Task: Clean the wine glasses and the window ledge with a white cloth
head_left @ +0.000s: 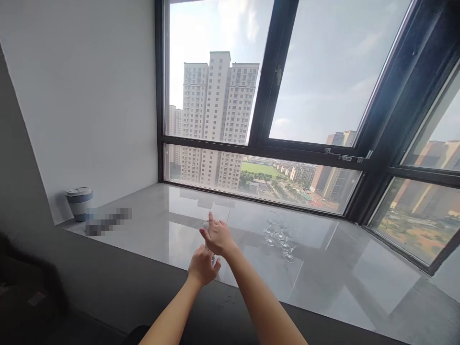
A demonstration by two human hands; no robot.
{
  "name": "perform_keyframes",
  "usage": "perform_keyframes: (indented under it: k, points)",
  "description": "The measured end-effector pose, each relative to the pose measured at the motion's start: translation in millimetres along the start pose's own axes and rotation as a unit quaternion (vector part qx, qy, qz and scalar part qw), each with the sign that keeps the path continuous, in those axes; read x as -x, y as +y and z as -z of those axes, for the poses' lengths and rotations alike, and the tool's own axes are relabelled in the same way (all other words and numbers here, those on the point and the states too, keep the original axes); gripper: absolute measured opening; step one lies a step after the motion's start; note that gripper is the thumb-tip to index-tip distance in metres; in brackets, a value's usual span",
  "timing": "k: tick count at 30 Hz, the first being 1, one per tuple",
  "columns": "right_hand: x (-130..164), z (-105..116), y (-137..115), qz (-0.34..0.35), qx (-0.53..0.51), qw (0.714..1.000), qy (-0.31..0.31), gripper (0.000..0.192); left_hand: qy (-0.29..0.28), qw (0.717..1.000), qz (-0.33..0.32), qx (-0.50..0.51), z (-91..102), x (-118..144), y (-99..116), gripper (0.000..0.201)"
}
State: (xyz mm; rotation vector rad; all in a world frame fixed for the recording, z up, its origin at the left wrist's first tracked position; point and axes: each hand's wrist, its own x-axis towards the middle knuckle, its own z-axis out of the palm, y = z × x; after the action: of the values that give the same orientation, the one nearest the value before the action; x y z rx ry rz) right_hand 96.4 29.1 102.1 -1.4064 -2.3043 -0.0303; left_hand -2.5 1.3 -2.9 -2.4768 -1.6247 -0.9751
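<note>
A clear stemmed wine glass stands at the middle of the sill, mostly hidden behind my hands. Part of its bowl (206, 224) shows beside my right hand (218, 236), whose index finger points up and whose thumb reaches left around the bowl. Lower down, my left hand (201, 265) is closed about the glass near its foot, thumb on the right side. To the right of both hands, several similar wine glasses (269, 239) stand upright in a close group.
The glossy grey window sill (151, 239) ends in a front edge close below my hands. At its left end stands a lidded white and grey cup (79, 205), with a pixelated patch beside it. Dark-framed windows (305, 177) rise behind; a white wall borders the left.
</note>
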Motion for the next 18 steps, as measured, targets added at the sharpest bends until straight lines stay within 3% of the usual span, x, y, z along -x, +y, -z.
perform_keyframes:
  k: [10, 18]
  points:
    - [-3.4, -12.5, 1.0, -0.031, 0.018, 0.999, 0.028, 0.071, 0.009, 1.000, 0.005, -0.008, -2.9, -0.1, -1.4, 0.017]
    - [-7.0, -12.2, 0.5, -0.018, -0.005, 1.000, 0.018, 0.076, 0.003, 1.000, 0.003, -0.011, -0.3, -0.3, -0.8, 0.019]
